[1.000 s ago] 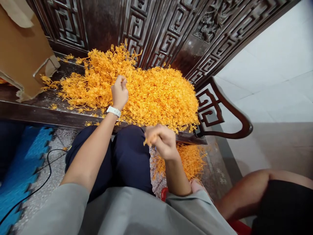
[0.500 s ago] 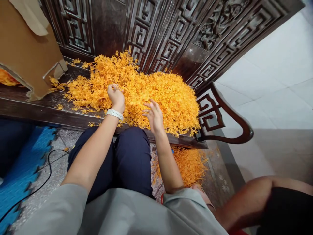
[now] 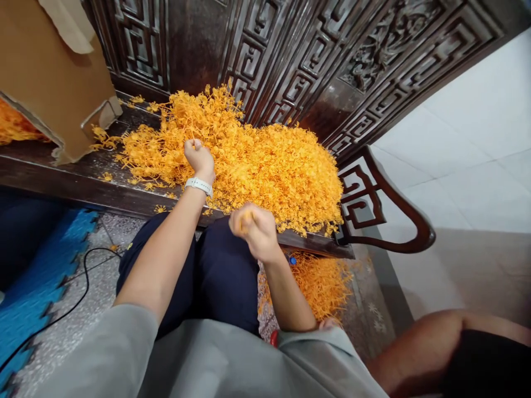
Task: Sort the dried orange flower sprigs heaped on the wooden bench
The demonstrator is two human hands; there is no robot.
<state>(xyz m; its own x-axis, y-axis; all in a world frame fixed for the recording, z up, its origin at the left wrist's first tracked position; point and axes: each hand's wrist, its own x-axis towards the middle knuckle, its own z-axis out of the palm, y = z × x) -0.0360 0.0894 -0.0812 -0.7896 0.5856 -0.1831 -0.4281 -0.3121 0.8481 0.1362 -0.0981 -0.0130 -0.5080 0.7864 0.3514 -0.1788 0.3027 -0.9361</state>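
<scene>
Drawn back from above the loose heap of spidery, yellow-orange, plastic-looking pieces (image 3: 290, 171), the right hand (image 3: 255, 226) now hangs near its front edge, fingers folded where they were spread half a second ago; the left hand (image 3: 199, 157) has barely shifted. A yellow-orange bit (image 3: 245, 219), blurred, shows in the right fingers, which seem clenched on it. The left fingers curl inward against the view of the heap's left part; whether they pinch anything I cannot tell. The heap spreads beyond both sets of fingers and to their right. I judge the step in hand to be working small pieces by hand, and the next move to call for a settled right grip and the two sets of fingers brought closer, without raking the tangled stems. Under the heap is the dark, polished wooden worktop (image 3: 74, 179), a bench seat; its carved wooden back (image 3: 199, 50) rises beyond the fingers, limiting reach that way, and a curved openwork armrest (image 3: 425, 232) closes off their right. Left of the left fingers stands a torn brown cardboard box (image 3: 62, 83). Below and right of the right fingers, an orange stringy pile (image 3: 323, 287) lies on the floor, and farther right is another person's bare leg (image 3: 423, 337).
</scene>
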